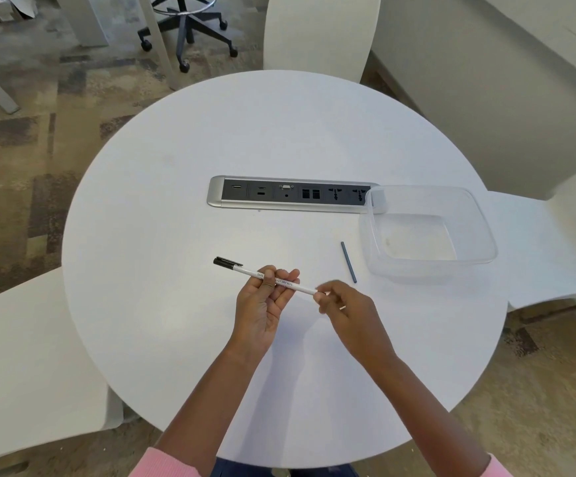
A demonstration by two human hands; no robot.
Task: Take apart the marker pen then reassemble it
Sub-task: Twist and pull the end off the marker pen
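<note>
Round white table (176, 187), seen from above through the head camera. The marker pen (252, 271) was held above the tabletop, just below the table's centre, lying along a line from 10 o'clock to 4 o'clock. Its black cap (227, 262) was on, pointing to 10 o'clock. White barrel, printed lettering partly readable.

Left hand (262, 304) gripped the barrel at mid-length, palm up, thumb pressed on top and fingers curled beneath. Right hand (345, 308) met the barrel's tail end at 4 o'clock; its fingertips were bunched around that end, but motion blur hid whether they pinched the end plug or the barrel itself, so cannot tell.

A thin dark-blue rod (348, 262), likely the ink core, lay flat on the table at 2 o'clock from the hands, apart from the pen. Just beside it, toward 3 o'clock, stood a clear plastic container (479, 232), its far corner overlapping a recessed socket strip (279, 196) at table centre. Pink sleeves (162, 464) showed at 6 o'clock.
</note>
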